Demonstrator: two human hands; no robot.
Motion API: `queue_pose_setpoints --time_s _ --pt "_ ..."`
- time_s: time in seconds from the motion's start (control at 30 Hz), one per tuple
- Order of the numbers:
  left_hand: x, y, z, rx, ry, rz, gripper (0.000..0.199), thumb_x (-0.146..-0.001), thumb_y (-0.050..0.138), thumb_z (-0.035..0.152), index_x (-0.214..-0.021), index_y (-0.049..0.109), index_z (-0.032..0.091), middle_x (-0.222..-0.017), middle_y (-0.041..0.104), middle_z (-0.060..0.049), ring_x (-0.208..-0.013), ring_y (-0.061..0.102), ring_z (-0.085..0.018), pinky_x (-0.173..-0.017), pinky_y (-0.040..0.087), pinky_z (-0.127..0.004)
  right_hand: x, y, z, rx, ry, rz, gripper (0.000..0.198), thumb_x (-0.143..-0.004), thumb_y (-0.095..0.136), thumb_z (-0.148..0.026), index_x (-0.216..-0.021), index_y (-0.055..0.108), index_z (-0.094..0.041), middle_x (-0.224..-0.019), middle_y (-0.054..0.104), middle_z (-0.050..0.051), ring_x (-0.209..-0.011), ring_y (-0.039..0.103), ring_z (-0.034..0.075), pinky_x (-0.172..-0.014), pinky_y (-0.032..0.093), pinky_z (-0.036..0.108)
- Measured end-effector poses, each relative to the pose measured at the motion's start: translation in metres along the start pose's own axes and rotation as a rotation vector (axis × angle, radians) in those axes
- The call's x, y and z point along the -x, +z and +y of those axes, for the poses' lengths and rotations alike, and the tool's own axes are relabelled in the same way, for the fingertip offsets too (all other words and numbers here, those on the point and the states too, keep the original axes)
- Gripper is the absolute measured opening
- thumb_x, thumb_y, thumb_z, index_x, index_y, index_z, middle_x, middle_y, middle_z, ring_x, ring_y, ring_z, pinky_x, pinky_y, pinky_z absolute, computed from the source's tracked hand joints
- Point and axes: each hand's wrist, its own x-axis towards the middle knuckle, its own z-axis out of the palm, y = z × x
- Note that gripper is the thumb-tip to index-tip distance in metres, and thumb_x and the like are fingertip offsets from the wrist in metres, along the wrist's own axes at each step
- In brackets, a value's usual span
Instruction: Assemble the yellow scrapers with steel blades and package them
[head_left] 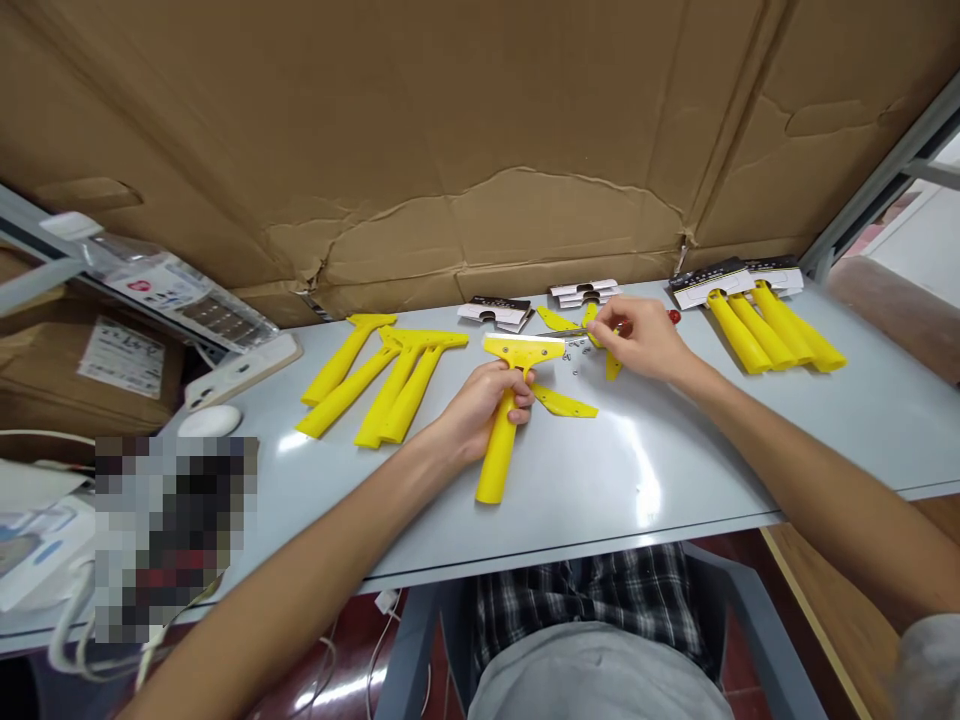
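My left hand (495, 400) is wrapped round the handle of a yellow scraper (495, 460). The scraper's wide head points away from me, with a pale strip along its far edge and two screws in its face. My right hand (637, 335) pinches a screwdriver (673, 316) with a red handle, partly hidden by the fingers. Its thin metal shaft points left, towards the scraper's head. Small screws (576, 356) lie scattered on the table below the shaft. A loose yellow plate (564, 402) rests just right of my left hand, and more yellow plates (556, 319) lie behind the shaft.
Several yellow scraper handles (409, 395) lie at left. At right, several yellow handles (739, 335) carry black-and-white cards (712, 283). More folded cards (495, 312) sit by the cardboard (480, 150) at the back. A power strip (244, 370) and white mouse (210, 421) are at far left.
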Motion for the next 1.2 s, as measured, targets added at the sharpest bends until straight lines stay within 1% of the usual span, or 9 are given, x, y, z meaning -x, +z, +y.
queue_pose_setpoints --time_s 0.17,0.3,0.4,0.5,0.57,0.67,0.83,1.0,1.2 --pt "0.003 0.0 0.003 0.107 -0.089 -0.087 0.027 -0.068 0.067 0.013 -0.092 0.057 0.015 -0.081 0.055 0.0 -0.053 0.045 -0.006 -0.039 0.035 -0.016 0.013 0.022 -0.021 -0.224 0.042 -0.14 0.03 -0.094 0.063 -0.044 -0.106 0.071 -0.018 -0.106 0.074 0.008 -0.09 0.068 0.017 -0.074 0.055 0.031" --pt "0.003 0.001 0.001 0.077 -0.049 -0.081 0.029 -0.068 0.07 0.008 -0.092 0.056 0.015 -0.083 0.056 0.0 -0.053 0.045 -0.005 -0.039 0.033 -0.015 0.013 0.021 -0.026 -0.269 0.059 -0.174 0.031 -0.092 0.065 -0.042 -0.113 0.069 -0.019 -0.102 0.073 0.008 -0.087 0.068 0.017 -0.077 0.057 0.033" --pt "0.001 0.001 -0.003 0.022 -0.011 -0.041 0.031 -0.068 0.072 0.002 -0.09 0.054 0.015 -0.083 0.055 0.001 -0.053 0.045 -0.004 -0.039 0.031 -0.014 0.002 -0.002 -0.013 -0.171 0.038 -0.119 0.034 -0.092 0.065 -0.041 -0.117 0.069 -0.019 -0.102 0.072 0.008 -0.09 0.067 0.019 -0.08 0.055 0.034" --pt "-0.001 0.001 -0.005 0.003 -0.005 -0.013 0.031 -0.069 0.072 0.001 -0.087 0.052 0.015 -0.084 0.055 0.0 -0.054 0.046 -0.004 -0.039 0.031 -0.013 -0.01 -0.034 0.014 0.183 -0.003 -0.088 0.032 -0.088 0.069 -0.04 -0.113 0.074 -0.02 -0.111 0.071 0.01 -0.096 0.064 0.023 -0.085 0.051 0.037" --pt "-0.002 0.001 -0.005 0.001 0.001 -0.005 0.03 -0.071 0.073 0.001 -0.085 0.051 0.016 -0.084 0.056 -0.001 -0.055 0.046 -0.004 -0.039 0.032 -0.013 -0.015 -0.049 0.033 0.422 0.01 -0.169 0.031 -0.085 0.073 -0.038 -0.111 0.078 -0.021 -0.11 0.07 0.011 -0.1 0.062 0.026 -0.09 0.048 0.04" --pt "-0.001 0.002 -0.004 -0.004 0.014 0.005 0.029 -0.071 0.072 0.0 -0.085 0.05 0.016 -0.085 0.056 -0.001 -0.055 0.046 -0.004 -0.039 0.031 -0.013 -0.017 -0.055 0.052 0.604 0.057 -0.289 0.027 -0.086 0.07 -0.034 -0.11 0.08 -0.025 -0.111 0.072 0.01 -0.105 0.06 0.029 -0.093 0.042 0.043" --pt "-0.001 0.001 -0.004 -0.019 0.026 0.007 0.028 -0.071 0.07 0.0 -0.085 0.051 0.015 -0.083 0.056 0.0 -0.055 0.046 -0.004 -0.04 0.031 -0.014 -0.017 -0.049 0.056 0.668 0.108 -0.285 0.024 -0.089 0.068 -0.033 -0.109 0.08 -0.027 -0.111 0.072 0.009 -0.108 0.06 0.03 -0.094 0.04 0.044" --pt "-0.004 -0.003 -0.001 -0.037 0.065 0.016 0.028 -0.068 0.07 0.001 -0.085 0.053 0.015 -0.081 0.054 0.0 -0.055 0.046 -0.004 -0.04 0.032 -0.013 -0.02 -0.056 0.055 0.699 0.227 -0.336 0.02 -0.087 0.072 -0.034 -0.103 0.08 -0.026 -0.101 0.073 0.01 -0.1 0.062 0.029 -0.092 0.04 0.046" --pt "-0.007 -0.005 0.002 -0.067 0.082 0.072 0.028 -0.066 0.069 0.001 -0.084 0.053 0.015 -0.083 0.054 0.0 -0.055 0.046 -0.004 -0.039 0.033 -0.014 -0.019 -0.078 0.048 0.434 0.189 -0.284 0.017 -0.084 0.078 -0.035 -0.096 0.08 -0.023 -0.088 0.072 0.006 -0.077 0.06 0.018 -0.076 0.044 0.034"
